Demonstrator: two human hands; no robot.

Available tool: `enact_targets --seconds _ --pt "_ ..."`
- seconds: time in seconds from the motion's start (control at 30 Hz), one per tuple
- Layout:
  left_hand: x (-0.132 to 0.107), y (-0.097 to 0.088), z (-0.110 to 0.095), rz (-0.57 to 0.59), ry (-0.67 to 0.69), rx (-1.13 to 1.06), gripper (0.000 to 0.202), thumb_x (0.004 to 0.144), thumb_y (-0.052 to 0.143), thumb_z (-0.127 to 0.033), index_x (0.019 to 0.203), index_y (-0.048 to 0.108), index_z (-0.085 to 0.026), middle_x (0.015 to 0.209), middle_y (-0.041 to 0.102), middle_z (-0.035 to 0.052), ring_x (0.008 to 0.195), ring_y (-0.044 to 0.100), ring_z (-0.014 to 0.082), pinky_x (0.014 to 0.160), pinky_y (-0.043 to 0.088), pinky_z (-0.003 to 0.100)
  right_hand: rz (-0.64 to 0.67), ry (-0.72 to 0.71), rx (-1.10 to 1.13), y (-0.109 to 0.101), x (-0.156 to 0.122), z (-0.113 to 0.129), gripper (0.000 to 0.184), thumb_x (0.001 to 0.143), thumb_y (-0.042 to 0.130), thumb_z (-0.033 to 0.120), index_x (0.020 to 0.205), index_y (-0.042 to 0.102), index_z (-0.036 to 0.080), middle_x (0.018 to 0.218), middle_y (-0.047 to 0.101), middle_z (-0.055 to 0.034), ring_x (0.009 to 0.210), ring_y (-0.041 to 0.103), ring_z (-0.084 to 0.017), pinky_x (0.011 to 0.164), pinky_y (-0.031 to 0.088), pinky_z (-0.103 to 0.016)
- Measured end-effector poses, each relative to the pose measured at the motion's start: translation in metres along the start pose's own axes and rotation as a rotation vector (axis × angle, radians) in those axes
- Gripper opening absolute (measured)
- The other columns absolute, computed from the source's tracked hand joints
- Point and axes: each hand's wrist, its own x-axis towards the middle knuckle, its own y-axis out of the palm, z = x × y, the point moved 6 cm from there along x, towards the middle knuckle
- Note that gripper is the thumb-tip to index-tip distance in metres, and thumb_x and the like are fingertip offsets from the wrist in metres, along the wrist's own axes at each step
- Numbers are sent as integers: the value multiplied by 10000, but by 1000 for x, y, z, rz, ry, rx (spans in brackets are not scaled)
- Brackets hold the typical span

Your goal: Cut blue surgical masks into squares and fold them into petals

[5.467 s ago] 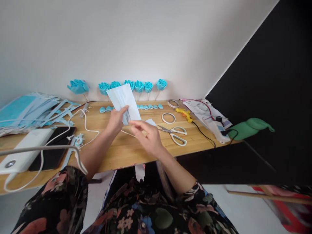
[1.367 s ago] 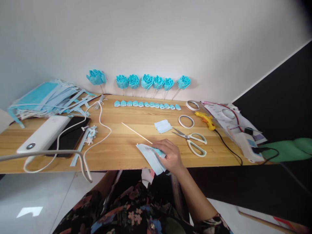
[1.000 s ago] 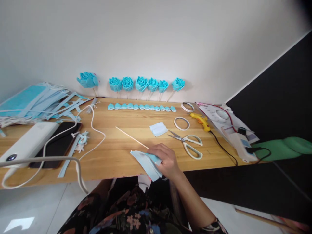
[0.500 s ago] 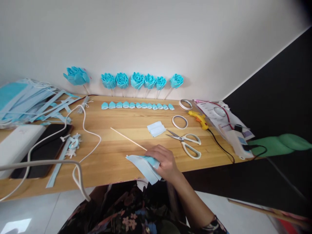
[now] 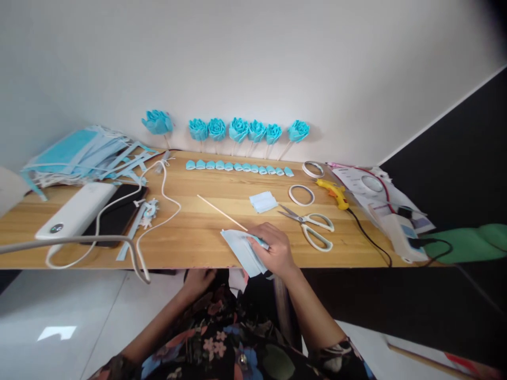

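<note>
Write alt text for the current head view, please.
The right hand holds a pale blue sheet at the front edge of a table; the left hand shows below that edge. A stick, scissors and glue gun lie on top; blue flowers line the wall.

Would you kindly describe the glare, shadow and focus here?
In the head view, glare whitens some floor; a soft shadow marks the wall beside the rightmost flower; right hand and scissors look fairly sharp; the upper-right corner is dark.
</note>
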Motion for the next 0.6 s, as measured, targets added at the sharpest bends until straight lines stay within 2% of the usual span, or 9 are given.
enact_targets --seconds 0.1,0.13,0.2,0.33,0.37,0.4,0.43,0.5,0.6 --pt "-32 16 -38 405 227 -248 313 958 582 -430 1142 737 -230 1081 759 71 1015 698 240 908 528 333 -27 40 30 -3 2 8 147 896 619 109 960 708 208 827 741 -50 740 680 -182 679 542 -317" --pt "-41 13 -53 478 278 -336 353 959 582 -439 1191 724 -215 1084 761 88 1003 703 232 897 529 322 -52 69 39 -6 3 12 127 902 619 119 933 706 207 801 732 -43 718 672 -179 667 540 -314" --pt "-48 -7 -80 437 320 -462 393 961 578 -466 1182 728 -179 1022 764 112 885 707 200 801 544 293 -106 140 62 -14 2 19 106 910 620 148 883 705 207 762 715 -36 686 663 -178 650 541 -313" --pt "-36 -52 -121 164 390 -595 350 982 556 -436 943 769 -161 873 751 89 755 672 163 751 530 287 -202 260 126 -33 -3 29 130 908 633 214 812 722 212 730 714 -47 674 680 -204 632 577 -329" --pt "-31 -65 -129 33 441 -658 345 978 561 -441 909 770 -175 889 748 82 818 684 179 812 532 307 -237 278 137 -39 -4 31 132 901 645 227 798 728 213 717 717 -48 675 688 -213 636 590 -338" --pt "-26 -77 -135 -97 503 -724 314 962 583 -457 984 768 -204 1015 750 83 974 684 212 920 517 343 -277 292 143 -43 -5 31 123 889 663 240 794 737 214 707 721 -49 684 698 -224 652 604 -351" --pt "-22 -83 -143 -137 568 -754 351 940 607 -490 1147 735 -237 1231 705 92 1191 620 258 1052 459 400 -315 305 141 -47 -4 31 104 875 681 253 805 747 213 710 728 -49 705 709 -234 681 616 -366" --pt "-13 -88 -163 -51 707 -774 648 846 668 -622 1390 596 -278 1495 538 100 1420 439 319 1178 338 472 -357 339 123 -52 3 30 91 848 713 282 844 764 207 749 749 -50 762 724 -248 749 620 -391" --pt "6 -92 -184 78 713 -734 777 776 708 -678 1405 571 -242 1455 562 138 1417 438 362 1166 350 516 -307 429 91 -48 27 17 173 813 739 360 815 752 188 769 753 -46 741 705 -234 697 597 -360"
